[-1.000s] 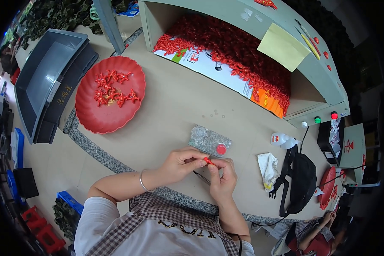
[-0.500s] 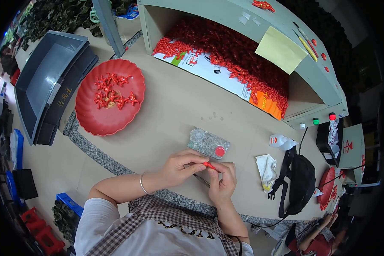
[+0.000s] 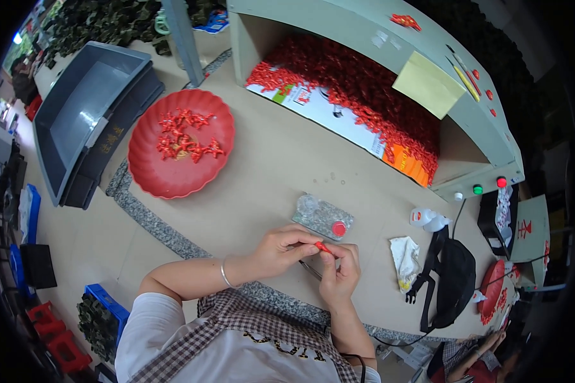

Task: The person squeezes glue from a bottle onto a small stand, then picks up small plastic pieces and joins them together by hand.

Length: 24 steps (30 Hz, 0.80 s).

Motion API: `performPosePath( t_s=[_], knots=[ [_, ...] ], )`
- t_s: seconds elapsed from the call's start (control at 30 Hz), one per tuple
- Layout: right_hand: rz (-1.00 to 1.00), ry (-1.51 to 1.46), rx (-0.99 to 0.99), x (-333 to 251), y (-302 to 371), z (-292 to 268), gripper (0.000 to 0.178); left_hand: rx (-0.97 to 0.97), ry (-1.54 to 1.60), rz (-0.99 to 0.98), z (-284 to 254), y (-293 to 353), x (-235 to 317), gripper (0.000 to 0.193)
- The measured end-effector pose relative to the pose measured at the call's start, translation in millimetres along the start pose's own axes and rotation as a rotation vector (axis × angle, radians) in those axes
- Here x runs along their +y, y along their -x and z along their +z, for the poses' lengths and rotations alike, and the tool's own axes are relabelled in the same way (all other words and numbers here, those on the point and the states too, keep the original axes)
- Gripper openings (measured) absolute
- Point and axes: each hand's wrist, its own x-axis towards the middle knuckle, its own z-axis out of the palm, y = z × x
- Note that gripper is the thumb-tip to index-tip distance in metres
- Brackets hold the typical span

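At far left, a gray bin (image 3: 73, 127). Just right of it, a red bowl (image 3: 172, 182) with a wavy rim and small red pieces (image 3: 185, 131) inside. Near the middle, the left hand (image 3: 282, 251) with a bracelet (image 3: 225, 274) at the wrist, thumb and forefinger pinched on one end of a red piece (image 3: 322, 247), close above the table (image 3: 255, 191). Under the hands, a slim tool (image 3: 311, 271); beyond them, a stone slab (image 3: 326, 214). Next, the right hand (image 3: 340, 274), thumb and forefinger closed on the piece's other end. Farther back, a cabinet (image 3: 476, 147) with a heap of similar pieces. Farther right, a cloth (image 3: 405, 258), then a black bag (image 3: 457, 281).
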Motion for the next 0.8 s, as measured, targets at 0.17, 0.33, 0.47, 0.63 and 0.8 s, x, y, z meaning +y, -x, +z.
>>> performPosePath(
  t_s=[0.17,0.33,0.47,0.63,0.8],
  knots=[
    [0.024,0.001,0.033,-3.9,3.0,0.5,0.006,-0.017,0.004,0.081,2.9,2.0,-9.5,0.018],
    [0.005,0.008,0.037,-2.2,8.1,0.4,0.008,0.004,0.07,0.126,6.3,2.4,-7.2,0.016],
    [0.008,0.02,0.042,-2.4,10.1,-0.1,0.011,0.009,0.082,0.144,8.0,3.8,-7.3,0.016],
    [-0.011,0.001,0.053,-1.8,10.9,2.1,0.013,-0.019,0.116,0.126,7.6,5.1,-4.0,0.016],
    [-0.017,0.026,0.065,-2.3,13.7,0.6,0.013,-0.019,0.079,0.161,8.5,6.2,-3.7,0.017]
  ],
)
